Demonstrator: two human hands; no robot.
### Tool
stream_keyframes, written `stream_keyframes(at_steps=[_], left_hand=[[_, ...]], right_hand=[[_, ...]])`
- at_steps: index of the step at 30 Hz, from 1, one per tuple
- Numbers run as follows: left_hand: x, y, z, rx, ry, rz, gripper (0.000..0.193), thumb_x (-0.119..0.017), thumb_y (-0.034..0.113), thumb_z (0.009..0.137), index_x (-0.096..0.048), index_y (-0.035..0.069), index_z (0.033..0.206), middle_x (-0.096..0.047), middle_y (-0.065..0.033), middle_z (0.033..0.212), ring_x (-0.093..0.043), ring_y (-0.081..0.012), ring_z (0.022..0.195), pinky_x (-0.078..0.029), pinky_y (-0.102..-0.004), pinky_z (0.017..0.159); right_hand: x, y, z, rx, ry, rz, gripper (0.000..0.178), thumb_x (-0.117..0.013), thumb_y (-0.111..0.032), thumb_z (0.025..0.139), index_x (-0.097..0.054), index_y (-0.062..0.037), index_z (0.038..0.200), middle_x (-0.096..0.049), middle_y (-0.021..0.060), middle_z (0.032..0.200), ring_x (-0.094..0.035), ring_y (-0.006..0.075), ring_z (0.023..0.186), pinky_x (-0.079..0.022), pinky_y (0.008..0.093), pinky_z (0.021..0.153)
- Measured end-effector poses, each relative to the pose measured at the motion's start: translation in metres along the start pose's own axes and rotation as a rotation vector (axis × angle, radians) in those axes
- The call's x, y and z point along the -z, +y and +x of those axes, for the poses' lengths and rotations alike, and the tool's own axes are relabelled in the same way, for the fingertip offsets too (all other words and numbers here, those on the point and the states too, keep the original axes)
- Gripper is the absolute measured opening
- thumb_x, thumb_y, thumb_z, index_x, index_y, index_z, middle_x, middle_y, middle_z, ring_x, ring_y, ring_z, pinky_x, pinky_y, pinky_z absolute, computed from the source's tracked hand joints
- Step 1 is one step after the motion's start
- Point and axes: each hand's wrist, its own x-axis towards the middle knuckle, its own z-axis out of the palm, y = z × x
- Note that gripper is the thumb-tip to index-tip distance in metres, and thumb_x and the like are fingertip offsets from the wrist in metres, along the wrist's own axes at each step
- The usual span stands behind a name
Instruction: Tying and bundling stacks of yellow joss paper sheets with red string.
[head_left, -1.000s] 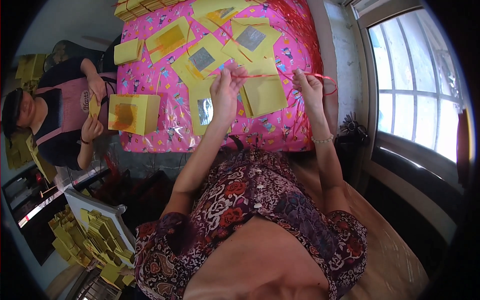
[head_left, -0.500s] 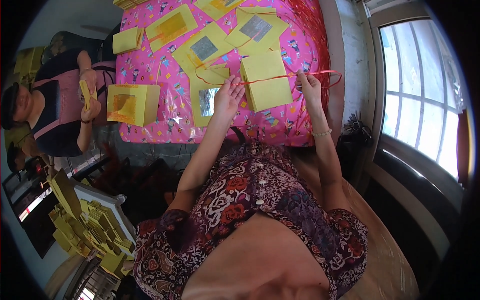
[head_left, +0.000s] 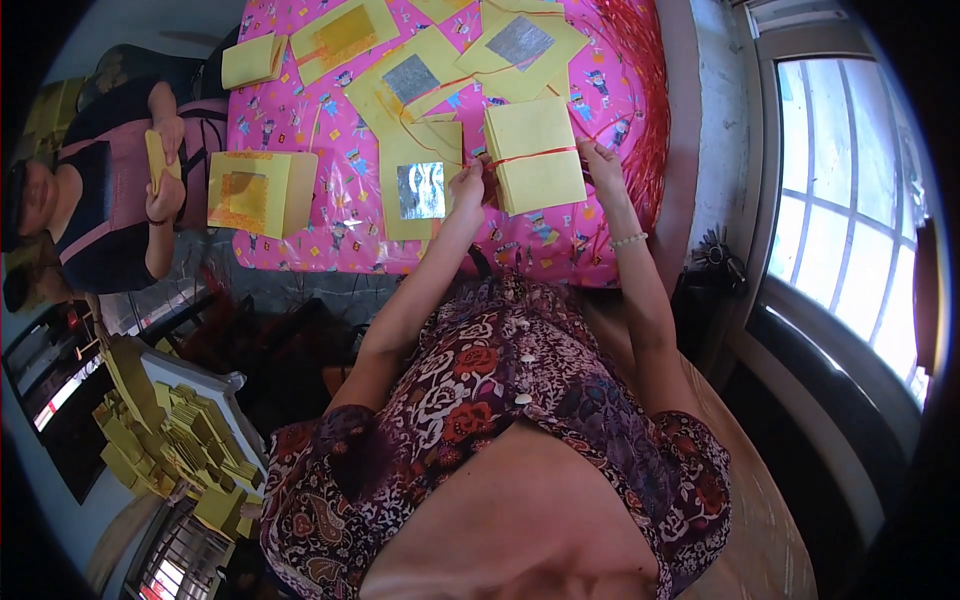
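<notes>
A stack of yellow paper (head_left: 541, 187) lies on the pink table in front of me, and a red ribbon (head_left: 535, 155) runs across its upper face from side to side. At the stack's left edge my left hand (head_left: 470, 184) is closed, its curled fingers on the ribbon. My right hand (head_left: 603, 168) pinches the ribbon close by the right edge. Left of the stack lies a yellow sheet with a silver square (head_left: 421, 190), partly behind my left hand. Further yellow sheets with silver squares (head_left: 411, 78) lie beyond, with a loose strand of ribbon over them.
The table has a pink patterned cover (head_left: 350, 215). A bundle of red ribbons (head_left: 650, 130) hangs along its right side. A thick yellow stack (head_left: 262, 194) stands on the left. Beside the table another person (head_left: 115, 190) holds folded yellow paper. Yellow bundles (head_left: 185, 430) are piled lower left.
The ribbon, stretched above the stack before, now lies drawn across it. My left hand has turned from open palm to closed, and my right hand has come in toward the stack's edge.
</notes>
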Motion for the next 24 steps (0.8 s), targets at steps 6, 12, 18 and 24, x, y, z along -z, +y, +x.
stream_keyframes(at_steps=[6,12,18,24], left_hand=[[-0.007,-0.007,0.001,-0.143,0.152,0.265,0.024,-0.061,0.026,0.089,-0.067,0.003,0.096,-0.067,-0.0033,0.088,-0.059,-0.0099,0.072,-0.048,-0.0246,0.066],[-0.006,-0.022,0.000,-0.330,0.197,0.317,0.025,-0.060,0.024,0.089,-0.068,0.001,0.083,-0.065,-0.0047,0.077,-0.054,-0.0090,0.066,-0.042,-0.0269,0.058],[-0.015,-0.026,-0.006,-0.338,0.213,0.147,0.026,-0.059,0.024,0.089,-0.067,-0.001,0.088,-0.065,-0.0047,0.075,-0.054,-0.0087,0.066,-0.043,-0.0262,0.060],[-0.010,-0.032,-0.001,-0.261,0.186,0.048,0.024,-0.061,0.025,0.089,-0.065,0.002,0.088,-0.063,-0.0020,0.078,-0.054,-0.0083,0.065,-0.044,-0.0234,0.059]], right_hand=[[-0.003,0.026,0.011,-0.040,-0.017,0.140,0.011,-0.061,-0.016,0.087,-0.064,-0.0064,0.082,-0.063,0.0002,0.071,-0.056,0.0074,0.058,-0.044,0.0233,0.050],[-0.005,0.044,0.016,0.091,0.025,0.005,0.017,-0.060,-0.018,0.089,-0.061,-0.0057,0.078,-0.059,-0.0010,0.067,-0.051,0.0062,0.055,-0.041,0.0242,0.048],[-0.002,0.048,0.015,0.097,-0.009,-0.018,0.018,-0.060,-0.019,0.090,-0.059,-0.0060,0.078,-0.057,-0.0018,0.067,-0.049,0.0053,0.056,-0.041,0.0236,0.049],[0.001,0.048,0.014,0.119,-0.041,-0.031,0.018,-0.060,-0.019,0.089,-0.058,-0.0067,0.076,-0.057,-0.0027,0.068,-0.049,0.0045,0.058,-0.041,0.0229,0.050]])
